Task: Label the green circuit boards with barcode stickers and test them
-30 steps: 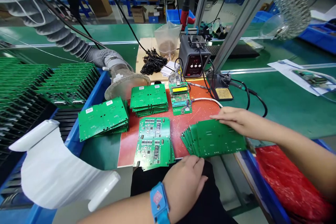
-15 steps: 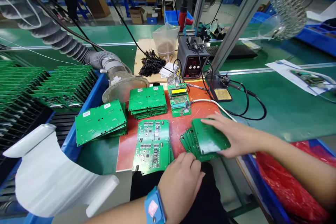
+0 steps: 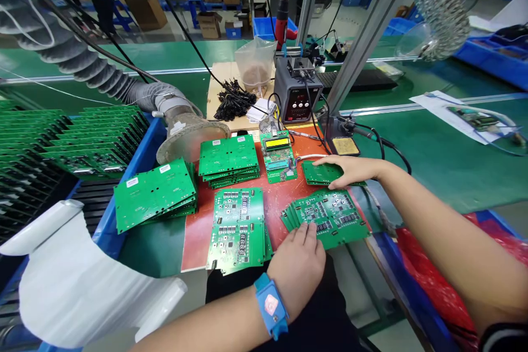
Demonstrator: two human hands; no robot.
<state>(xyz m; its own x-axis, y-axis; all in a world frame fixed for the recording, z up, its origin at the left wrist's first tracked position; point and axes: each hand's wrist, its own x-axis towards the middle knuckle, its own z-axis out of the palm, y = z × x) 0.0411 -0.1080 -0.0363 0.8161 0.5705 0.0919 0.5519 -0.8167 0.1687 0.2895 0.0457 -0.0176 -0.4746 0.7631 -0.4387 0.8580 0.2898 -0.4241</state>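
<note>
A fanned stack of green circuit boards (image 3: 348, 212) lies at the front right of the red mat, component side up with black digit displays. My left hand (image 3: 299, 256), with a blue wristband, has its fingers together over the near left edge of this stack; its thumb is hidden. Behind the stack, my right hand (image 3: 350, 170) spans a green circuit board (image 3: 319, 174), fingers at the far edge and thumb at the near side. More than one board seems to lie there. Left of the fanned stack sits another pile of boards (image 3: 237, 231), displays facing up.
Two board piles with white labels (image 3: 229, 154) (image 3: 154, 195) stand at the left. A test board with a yellow screen (image 3: 277, 144) sits behind, before a soldering station (image 3: 297, 91). A fume hose (image 3: 185, 132), a blue bin of racked boards (image 3: 140, 170) and red plastic (image 3: 437, 264) flank the mat.
My right hand has moved away from me with the green board, to behind the fanned stack. The component side of the stack's top board now shows. My left fingers have moved onto it.
</note>
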